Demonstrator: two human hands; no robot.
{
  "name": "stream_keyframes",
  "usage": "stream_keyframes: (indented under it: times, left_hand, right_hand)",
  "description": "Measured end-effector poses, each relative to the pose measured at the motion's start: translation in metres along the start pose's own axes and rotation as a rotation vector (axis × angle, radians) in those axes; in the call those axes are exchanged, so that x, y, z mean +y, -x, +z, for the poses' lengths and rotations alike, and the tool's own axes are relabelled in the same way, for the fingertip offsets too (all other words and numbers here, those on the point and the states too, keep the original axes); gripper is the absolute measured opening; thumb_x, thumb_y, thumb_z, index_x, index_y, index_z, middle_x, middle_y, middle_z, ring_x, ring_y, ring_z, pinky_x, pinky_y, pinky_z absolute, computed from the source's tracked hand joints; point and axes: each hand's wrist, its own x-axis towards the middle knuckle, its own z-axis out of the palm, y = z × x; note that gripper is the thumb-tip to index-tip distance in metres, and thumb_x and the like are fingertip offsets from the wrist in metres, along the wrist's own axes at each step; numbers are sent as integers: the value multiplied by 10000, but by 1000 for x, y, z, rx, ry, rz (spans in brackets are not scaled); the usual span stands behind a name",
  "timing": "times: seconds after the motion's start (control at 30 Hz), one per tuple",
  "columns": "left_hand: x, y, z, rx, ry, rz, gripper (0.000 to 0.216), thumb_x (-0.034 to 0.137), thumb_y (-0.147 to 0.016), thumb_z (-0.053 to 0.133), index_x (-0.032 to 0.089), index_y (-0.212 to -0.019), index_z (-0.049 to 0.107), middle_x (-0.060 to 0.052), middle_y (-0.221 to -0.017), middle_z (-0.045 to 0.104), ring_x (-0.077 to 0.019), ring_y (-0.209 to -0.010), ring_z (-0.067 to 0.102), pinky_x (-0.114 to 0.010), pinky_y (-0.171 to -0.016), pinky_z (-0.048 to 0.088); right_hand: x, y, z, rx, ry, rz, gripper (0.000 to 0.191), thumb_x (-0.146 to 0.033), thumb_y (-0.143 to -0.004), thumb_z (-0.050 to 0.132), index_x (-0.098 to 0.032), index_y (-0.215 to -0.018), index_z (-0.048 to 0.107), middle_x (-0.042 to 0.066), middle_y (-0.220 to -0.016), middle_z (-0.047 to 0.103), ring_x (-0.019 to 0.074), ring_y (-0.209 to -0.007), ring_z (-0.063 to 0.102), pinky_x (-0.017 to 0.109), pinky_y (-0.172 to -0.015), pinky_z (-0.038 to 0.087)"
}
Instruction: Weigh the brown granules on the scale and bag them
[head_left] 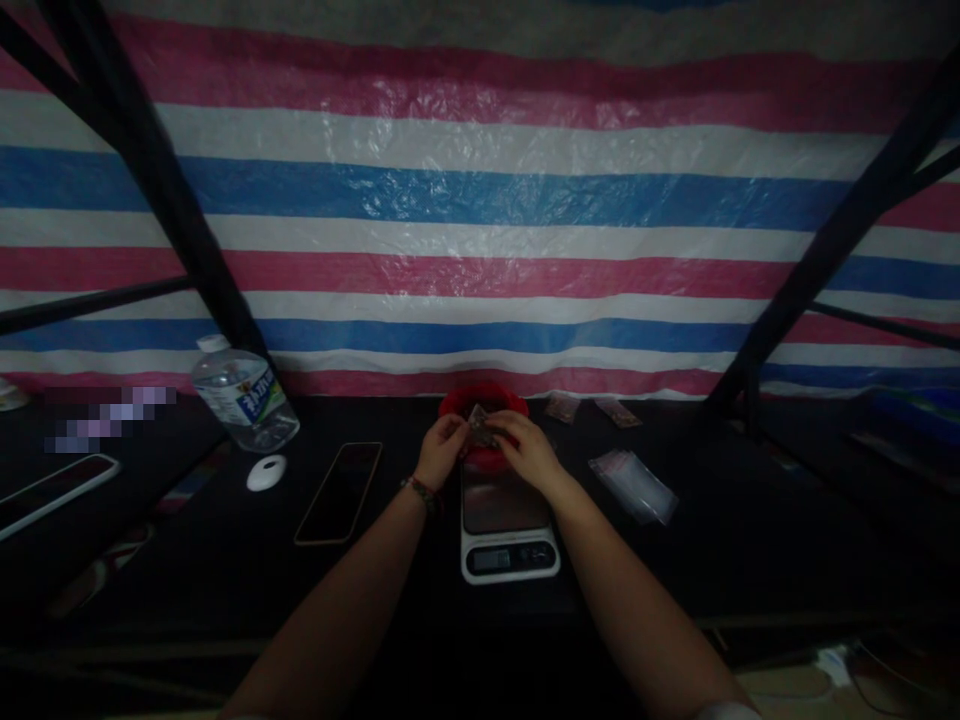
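My left hand (441, 450) and my right hand (528, 447) meet above a red bowl (483, 400) at the far side of a small kitchen scale (508, 530). Both pinch a small clear plastic bag (481, 427) between their fingertips; what is in it is too small to make out. A bracelet sits on my left wrist. The scale's steel plate lies bare just below my hands, its display facing me.
A stack of clear bags (634, 484) lies right of the scale, two small filled bags (592, 409) behind. A phone (339, 492), white cap (266, 472), water bottle (244, 397) and second phone (52, 492) lie left. Black frame bars flank the striped tarp.
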Motion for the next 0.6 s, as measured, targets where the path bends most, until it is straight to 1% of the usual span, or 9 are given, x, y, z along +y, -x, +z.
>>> stream_keyframes:
  times: [0.1, 0.17, 0.23, 0.27, 0.3, 0.37, 0.47, 0.53, 0.6]
  left_hand:
    - [-3, 0, 4, -5, 10, 66, 290, 399, -713, 673, 167, -777, 511, 45, -631, 538, -72, -538, 506, -179, -507, 396]
    - [-4, 0, 5, 19, 13, 115, 305, 369, -702, 691, 170, -868, 531, 16, -738, 595, -93, -631, 565, -202, -583, 451]
    - [-4, 0, 6, 61, 23, 148, 373, 358, -708, 688, 175, -994, 535, -25, -867, 639, -123, -732, 610, -241, -661, 490]
    - [-4, 0, 7, 79, 25, 155, 391, 359, -716, 680, 174, -1028, 536, -44, -913, 650, -136, -770, 623, -258, -687, 500]
    - [-4, 1, 7, 96, 22, 157, 383, 363, -721, 673, 170, -1027, 546, -55, -933, 657, -146, -789, 631, -270, -701, 507]
    - [-2, 3, 7, 103, -11, 149, 311, 371, -724, 669, 157, -933, 583, -53, -889, 673, -154, -768, 642, -279, -699, 516]
    - [2, 7, 6, 27, -126, 137, 231, 374, -748, 644, 153, -810, 623, -37, -773, 686, -156, -700, 649, -280, -674, 523]
    - [5, 9, 6, -26, -199, 156, 213, 362, -786, 602, 156, -812, 652, -42, -786, 701, -162, -718, 657, -280, -690, 524]
    - [6, 9, 6, -49, -263, 201, 208, 341, -812, 569, 161, -841, 669, -45, -818, 712, -163, -744, 662, -278, -707, 522]
  right_hand:
    - [5, 7, 1, 93, 87, 26, 327, -85, -825, 478, -248, -1064, 629, 65, -1151, 586, 183, -1110, 522, 396, -981, 415]
    - [6, 10, 2, 167, 158, 53, 303, -101, -828, 480, -249, -1038, 641, 73, -1163, 570, 207, -1130, 497, 432, -990, 399]
    - [4, 12, 2, 233, 207, 102, 265, -131, -831, 495, -241, -1014, 652, 84, -1106, 586, 228, -1093, 507, 450, -967, 408]
    - [3, 13, 2, 243, 216, 124, 245, -149, -832, 506, -237, -1004, 657, 85, -1057, 601, 231, -1053, 524, 447, -944, 423]
    - [1, 14, 3, 235, 213, 135, 228, -165, -833, 517, -236, -996, 660, 82, -1007, 614, 228, -1008, 543, 434, -917, 441]
    - [-3, 15, 5, 164, 177, 120, 224, -185, -834, 536, -241, -1013, 658, 70, -970, 633, 213, -962, 566, 401, -889, 464]
    - [-7, 15, 9, 30, 95, 81, 337, -179, -815, 568, -251, -1141, 608, 66, -1091, 624, 193, -1037, 561, 369, -936, 453]
    - [-7, 15, 11, -12, 63, 95, 432, -156, -796, 580, -245, -1219, 559, 73, -1170, 597, 185, -1093, 544, 359, -972, 434]
    - [-5, 15, 12, -20, 60, 125, 460, -140, -785, 584, -234, -1234, 550, 78, -1187, 590, 182, -1098, 548, 349, -970, 436]
